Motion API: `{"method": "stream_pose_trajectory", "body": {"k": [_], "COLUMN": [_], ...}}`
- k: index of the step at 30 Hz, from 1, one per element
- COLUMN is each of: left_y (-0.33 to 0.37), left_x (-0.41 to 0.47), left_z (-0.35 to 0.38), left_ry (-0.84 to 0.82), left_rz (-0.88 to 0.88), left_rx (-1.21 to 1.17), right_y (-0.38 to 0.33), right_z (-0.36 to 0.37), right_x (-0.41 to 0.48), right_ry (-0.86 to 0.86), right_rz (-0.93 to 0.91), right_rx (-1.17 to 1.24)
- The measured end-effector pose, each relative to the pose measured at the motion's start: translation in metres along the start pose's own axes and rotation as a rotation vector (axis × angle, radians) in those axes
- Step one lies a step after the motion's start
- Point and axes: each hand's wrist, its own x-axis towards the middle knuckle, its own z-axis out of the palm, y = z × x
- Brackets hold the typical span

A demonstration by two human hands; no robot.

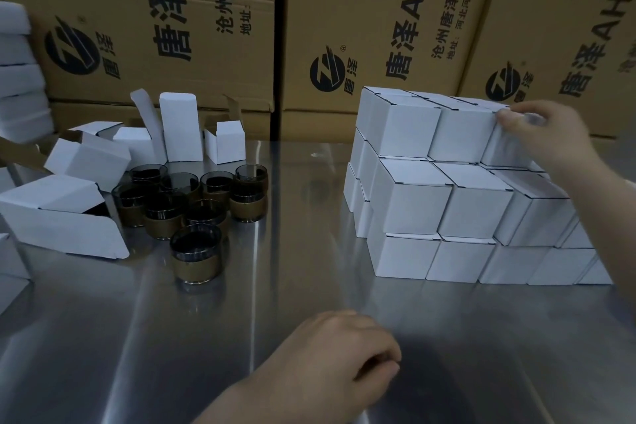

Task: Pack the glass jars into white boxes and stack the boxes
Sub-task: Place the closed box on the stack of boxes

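The scene is rather dim and has a cool tone. The metal table (275, 286) gives back soft light in pale streaks, and a dark shadow lies on it just beside the left hand (330, 361). The right hand (547, 134) looks smeared and blurred. The white boxes (409, 196) are sharp in the middle, while the brown cartons (206, 10) bend and soften toward the edges.

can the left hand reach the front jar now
Probably yes: only bare steel table lies between the left hand and the front jar, which stands ahead of the other jars.
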Motion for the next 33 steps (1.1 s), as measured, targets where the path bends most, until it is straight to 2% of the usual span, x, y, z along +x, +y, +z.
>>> {"method": "stream_pose_trajectory", "body": {"k": [10, 13, 14, 18, 20, 22, 25, 29, 33], "left_y": [0.002, 0.002, 0.001, -0.002, -0.004, -0.005, -0.005, -0.009, -0.023], "left_x": [-0.001, -0.001, -0.001, -0.001, -0.002, -0.002, -0.006, -0.012, -0.017], "left_z": [-0.001, 0.0, 0.0, 0.0, 0.0, -0.003, -0.014, -0.036, -0.064], "left_ry": [0.0, 0.004, 0.005, 0.023, 0.044, 0.114, 0.264, 0.5, 0.72], "left_rz": [-0.032, -0.023, -0.02, -0.008, -0.002, 0.012, 0.021, 0.001, -0.204], "left_rx": [0.008, 0.016, 0.015, 0.006, 0.021, 0.054, 0.083, 0.124, 0.196], "right_y": [-0.008, -0.022, -0.028, -0.067, -0.09, -0.109, -0.123, -0.106, -0.079], "right_z": [0.001, -0.001, -0.001, 0.009, 0.02, 0.038, 0.074, 0.116, 0.141], "right_x": [-0.005, -0.016, -0.021, -0.059, -0.088, -0.122, -0.171, -0.203, -0.22], "right_ry": [-0.08, -0.028, 0.034, 0.365, 0.381, 0.23, -0.06, -0.28, -0.496], "right_rz": [-0.04, 0.012, -0.019, -0.379, -0.502, -0.55, -0.517, -0.442, -0.406], "right_rx": [-0.023, -0.173, -0.185, -0.045, 0.088, 0.255, 0.42, 0.444, 0.315]}}
